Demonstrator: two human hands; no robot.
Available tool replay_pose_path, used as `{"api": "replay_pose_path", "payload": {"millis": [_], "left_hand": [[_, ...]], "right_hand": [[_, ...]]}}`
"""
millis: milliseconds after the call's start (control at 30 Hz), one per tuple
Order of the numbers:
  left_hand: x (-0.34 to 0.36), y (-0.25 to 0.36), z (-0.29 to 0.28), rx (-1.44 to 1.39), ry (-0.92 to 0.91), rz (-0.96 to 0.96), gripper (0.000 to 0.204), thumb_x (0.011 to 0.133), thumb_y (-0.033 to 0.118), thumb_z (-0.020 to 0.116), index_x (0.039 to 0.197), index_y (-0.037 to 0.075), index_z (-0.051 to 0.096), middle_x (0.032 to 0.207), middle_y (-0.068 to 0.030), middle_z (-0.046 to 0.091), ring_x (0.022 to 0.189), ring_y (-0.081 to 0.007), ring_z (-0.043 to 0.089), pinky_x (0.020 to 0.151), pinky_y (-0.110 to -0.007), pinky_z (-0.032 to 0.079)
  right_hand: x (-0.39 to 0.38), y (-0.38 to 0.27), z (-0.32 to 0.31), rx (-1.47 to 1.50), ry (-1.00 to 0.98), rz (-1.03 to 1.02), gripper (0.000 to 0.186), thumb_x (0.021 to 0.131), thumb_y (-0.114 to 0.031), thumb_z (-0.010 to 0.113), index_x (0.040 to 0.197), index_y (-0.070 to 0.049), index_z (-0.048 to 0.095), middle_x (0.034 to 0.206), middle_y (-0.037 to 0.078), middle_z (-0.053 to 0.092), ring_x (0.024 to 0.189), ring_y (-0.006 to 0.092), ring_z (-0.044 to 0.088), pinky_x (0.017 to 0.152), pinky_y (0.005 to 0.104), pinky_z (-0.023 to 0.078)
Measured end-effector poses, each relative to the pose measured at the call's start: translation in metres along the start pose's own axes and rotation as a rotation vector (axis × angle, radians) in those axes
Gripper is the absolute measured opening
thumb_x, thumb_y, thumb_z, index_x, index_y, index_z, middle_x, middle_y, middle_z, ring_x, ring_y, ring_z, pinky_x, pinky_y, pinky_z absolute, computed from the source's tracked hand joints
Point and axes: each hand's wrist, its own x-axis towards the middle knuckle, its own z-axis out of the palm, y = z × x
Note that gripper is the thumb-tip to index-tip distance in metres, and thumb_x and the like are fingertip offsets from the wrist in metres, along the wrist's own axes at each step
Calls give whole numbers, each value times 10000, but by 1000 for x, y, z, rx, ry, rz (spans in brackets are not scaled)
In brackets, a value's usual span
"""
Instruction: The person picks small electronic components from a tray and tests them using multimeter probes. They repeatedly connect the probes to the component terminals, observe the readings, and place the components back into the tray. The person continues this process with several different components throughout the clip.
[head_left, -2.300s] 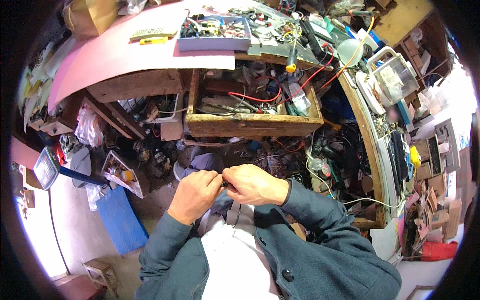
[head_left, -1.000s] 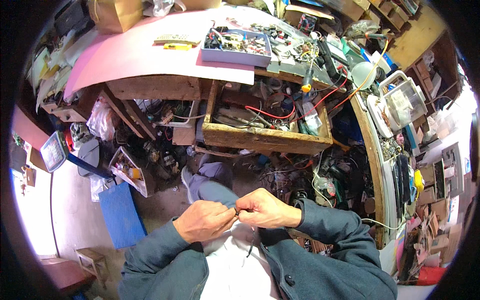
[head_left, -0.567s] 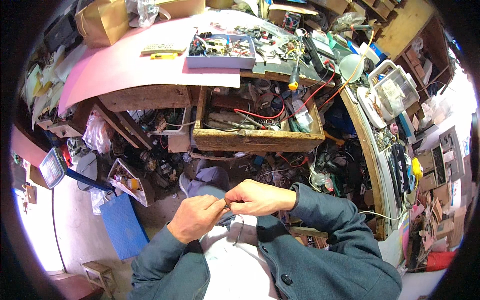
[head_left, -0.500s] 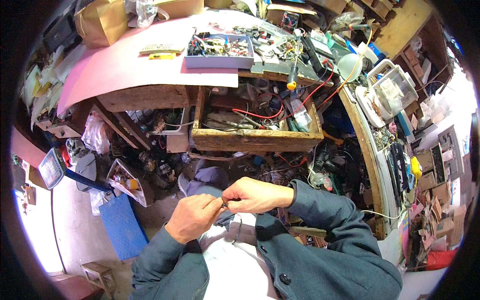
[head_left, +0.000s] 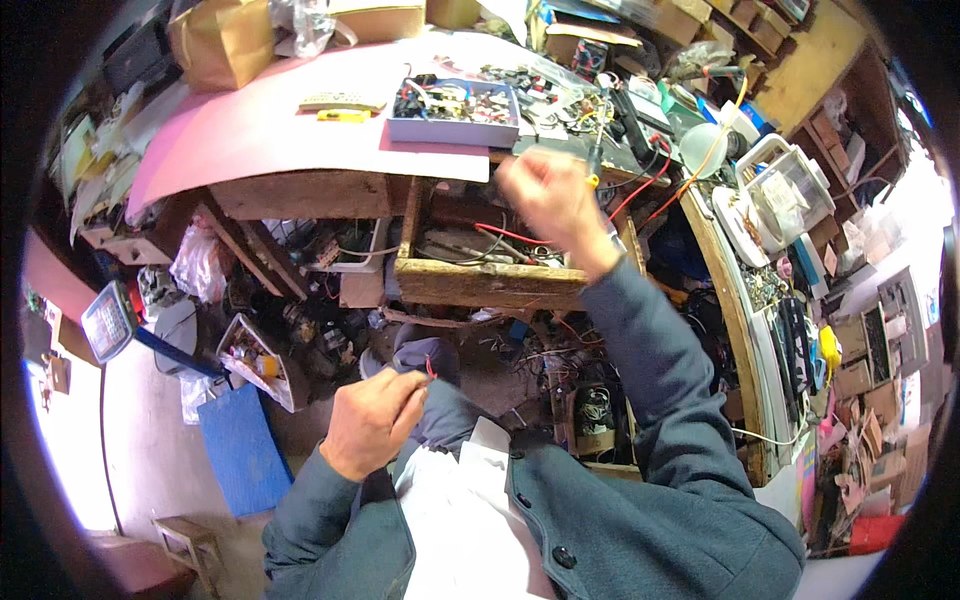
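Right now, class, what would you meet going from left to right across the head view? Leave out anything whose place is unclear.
Blue-framed display, blue panel, the person's left grip, red wire at its fingertips, blurred right grip, clear plastic container.

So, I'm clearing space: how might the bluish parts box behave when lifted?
The box would probably spill if tilted: its top is open and small parts heap up inside. It looks thin-walled, so might flex; the jumble would likely shift.
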Motion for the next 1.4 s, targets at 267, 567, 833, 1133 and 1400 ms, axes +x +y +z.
{"api": "replay_pose_path", "payload": {"millis": [267,567,833,1133,1400], "left_hand": [[15,-8,-13,-176,312,-189,215,873,91,694,1029,-56,678,890,-186,670,745,-280,657,665,-343,506],[4,-14,-24,-566,266,-541,239,937,125,680,1101,-48,675,878,-75,685,685,-86,585,629,-238,481],[0,-31,-18,-934,220,-543,272,979,125,625,1149,-88,632,894,-60,655,711,-94,628,761,-290,575],[2,-36,-15,-1271,195,-595,314,1000,154,583,1195,-91,594,883,-90,652,725,-146,671,785,-346,601],[-2,-44,-18,-1738,102,-631,403,1046,249,464,1251,-87,554,1001,-182,696,818,-245,720,810,-381,595]], "right_hand": [[99,120,-3,-780,-132,88,264,855,-267,648,868,-11,713,917,238,698,912,406,687,799,493,550],[144,196,-14,-848,-437,-185,356,884,-246,484,922,31,704,928,297,673,867,442,666,792,505,520],[90,112,-50,311,-118,819,290,929,-409,517,765,-174,470,541,-64,292,412,120,233,410,313,260],[23,49,-102,631,58,646,284,984,-312,526,759,-163,439,608,-49,312,475,90,279,444,283,244],[-51,11,-77,1106,-99,265,401,1002,-259,408,1224,24,586,1449,263,466,1387,362,415,1138,503,308]]}}
